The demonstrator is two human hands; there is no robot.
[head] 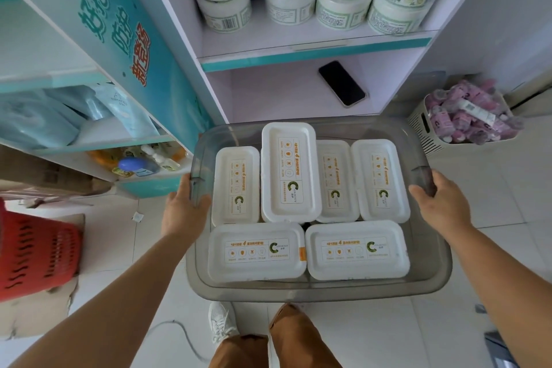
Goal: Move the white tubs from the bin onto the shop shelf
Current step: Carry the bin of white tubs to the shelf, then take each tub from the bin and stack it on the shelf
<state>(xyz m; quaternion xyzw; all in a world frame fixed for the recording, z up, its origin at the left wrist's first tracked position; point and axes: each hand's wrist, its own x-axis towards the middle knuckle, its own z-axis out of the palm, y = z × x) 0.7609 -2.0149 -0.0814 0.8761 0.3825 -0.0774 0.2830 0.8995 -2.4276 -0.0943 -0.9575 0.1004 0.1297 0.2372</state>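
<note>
White tubs [289, 172], six that I could count, lay lids-up in the grey bin [316, 290], four across the far row and two nearest me, one far tub riding higher than its neighbours. My left hand [185, 209] gripped the rim at nine o'clock, my right hand [433, 203] the rim at three. Tipping the bin could slide that raised tub out. At twelve o'clock, the shelf [268, 98] held a phone [342, 83] that a tub might knock.

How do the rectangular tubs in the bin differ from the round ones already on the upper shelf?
The rectangular tubs are flat and oblong, lying in the grey bin; the round tubs are cylindrical and stacked two high. The rectangular ones carry orange print, the round ones mostly green-bordered labels. Both are white.
</note>
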